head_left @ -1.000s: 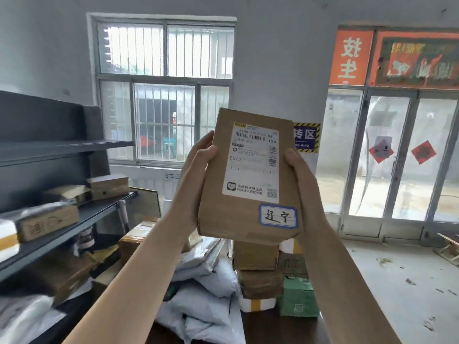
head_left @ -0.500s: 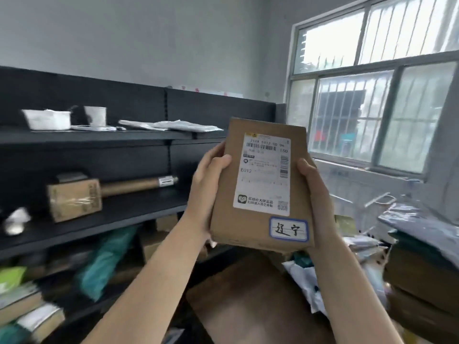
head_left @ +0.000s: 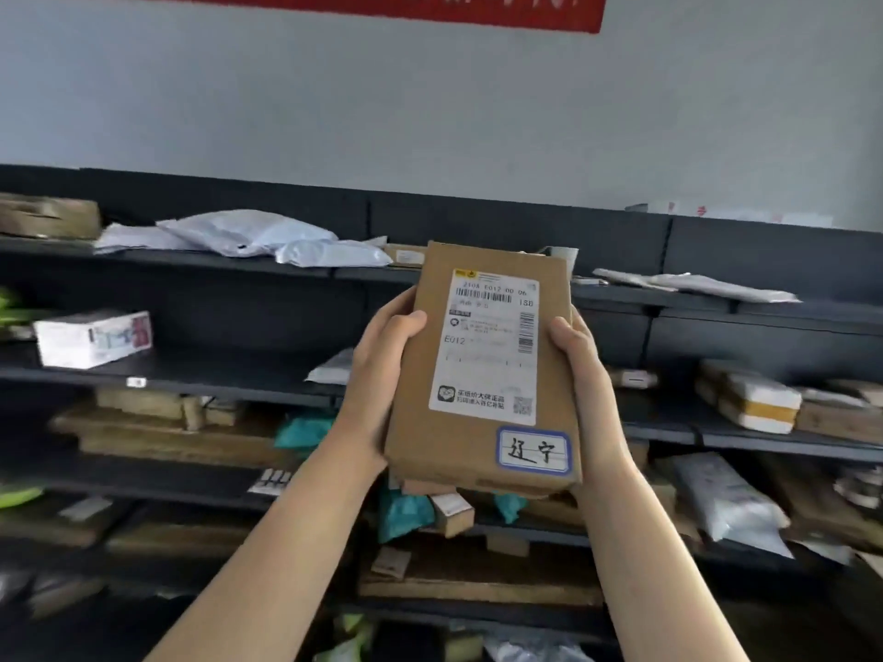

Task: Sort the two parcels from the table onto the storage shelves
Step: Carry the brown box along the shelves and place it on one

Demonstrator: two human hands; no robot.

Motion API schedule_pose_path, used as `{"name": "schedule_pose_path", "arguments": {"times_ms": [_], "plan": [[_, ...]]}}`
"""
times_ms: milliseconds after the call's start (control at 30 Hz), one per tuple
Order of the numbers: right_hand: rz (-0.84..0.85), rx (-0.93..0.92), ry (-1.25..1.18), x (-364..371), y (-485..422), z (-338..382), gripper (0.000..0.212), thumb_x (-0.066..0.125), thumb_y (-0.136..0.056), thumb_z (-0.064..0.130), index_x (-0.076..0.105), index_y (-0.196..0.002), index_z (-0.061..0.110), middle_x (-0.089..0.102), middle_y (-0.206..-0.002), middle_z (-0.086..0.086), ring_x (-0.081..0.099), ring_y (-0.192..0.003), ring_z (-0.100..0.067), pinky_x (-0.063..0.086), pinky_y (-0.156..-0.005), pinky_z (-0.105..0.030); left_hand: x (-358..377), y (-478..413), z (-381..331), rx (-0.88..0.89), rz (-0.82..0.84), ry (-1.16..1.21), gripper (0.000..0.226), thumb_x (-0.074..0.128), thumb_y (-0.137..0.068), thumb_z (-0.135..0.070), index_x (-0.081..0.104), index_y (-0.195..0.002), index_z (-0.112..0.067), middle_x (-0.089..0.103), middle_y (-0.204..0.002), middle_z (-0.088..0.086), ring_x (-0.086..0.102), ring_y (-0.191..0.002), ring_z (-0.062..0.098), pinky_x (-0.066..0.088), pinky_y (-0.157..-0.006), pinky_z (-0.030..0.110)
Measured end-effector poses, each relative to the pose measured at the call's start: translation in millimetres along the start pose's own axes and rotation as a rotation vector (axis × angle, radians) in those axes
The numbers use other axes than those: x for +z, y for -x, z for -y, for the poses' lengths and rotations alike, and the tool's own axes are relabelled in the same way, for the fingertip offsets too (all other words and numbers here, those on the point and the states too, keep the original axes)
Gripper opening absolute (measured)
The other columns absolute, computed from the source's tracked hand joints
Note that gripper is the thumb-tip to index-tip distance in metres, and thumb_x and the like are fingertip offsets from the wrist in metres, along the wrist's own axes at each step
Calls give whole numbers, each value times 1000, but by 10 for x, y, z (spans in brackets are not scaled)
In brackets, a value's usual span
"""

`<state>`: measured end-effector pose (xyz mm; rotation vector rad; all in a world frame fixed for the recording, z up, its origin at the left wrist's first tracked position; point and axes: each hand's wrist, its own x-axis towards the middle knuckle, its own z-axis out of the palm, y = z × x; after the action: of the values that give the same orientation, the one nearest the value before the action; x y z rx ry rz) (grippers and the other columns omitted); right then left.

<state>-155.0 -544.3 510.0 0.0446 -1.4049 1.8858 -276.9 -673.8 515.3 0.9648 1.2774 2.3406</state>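
Note:
I hold a brown cardboard parcel upright at chest height, facing me. It carries a white shipping label with a barcode and a small blue-edged sticker with handwritten characters. My left hand grips its left edge, thumb on the front. My right hand grips its right edge the same way. Behind the parcel stand the dark storage shelves, running across the whole view in several tiers. The table and any other parcel from it are out of view.
Grey mailer bags lie on the top shelf. A white box sits on the second shelf at left, a white-and-yellow taped box at right. Lower tiers hold cardboard boxes, teal bags and a white bag. A red banner hangs above.
My view has swung left from the window and parcel pile to face the shelves square on. Both hands keep the same grip on the parcel.

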Motion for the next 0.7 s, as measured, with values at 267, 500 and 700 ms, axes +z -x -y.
{"name": "schedule_pose_path", "arguments": {"times_ms": [267, 500, 700], "plan": [[245, 124, -107, 2294, 12, -1141, 49, 55, -96, 36, 53, -144, 28, 71, -131, -9, 67, -120, -36, 56, -96, -56, -2215, 512, -1237, 115, -210, -125, 30, 50, -98, -26, 60, -127, -28, 72, -122, 8, 69, -112, 28, 57, -91, 48], [402, 325, -207, 3864, 60, -2120, 68, 70, -82, 46, 53, -146, 30, 68, -137, -10, 65, -125, -38, 47, -105, -66, -3810, 913, -1915, 187, -449, -213, 53, 59, -86, -35, 54, -138, -26, 67, -130, 12, 65, -118, 34, 51, -99, 56], [540, 372, -239, 5014, -43, -2916, 67, 66, -84, 42, 49, -147, 27, 67, -137, -13, 66, -123, -39, 49, -103, -64, -5004, 999, -2301, 243, -620, -263, 54, 61, -84, -35, 56, -137, -25, 67, -130, 13, 64, -119, 37, 49, -98, 58]]}}
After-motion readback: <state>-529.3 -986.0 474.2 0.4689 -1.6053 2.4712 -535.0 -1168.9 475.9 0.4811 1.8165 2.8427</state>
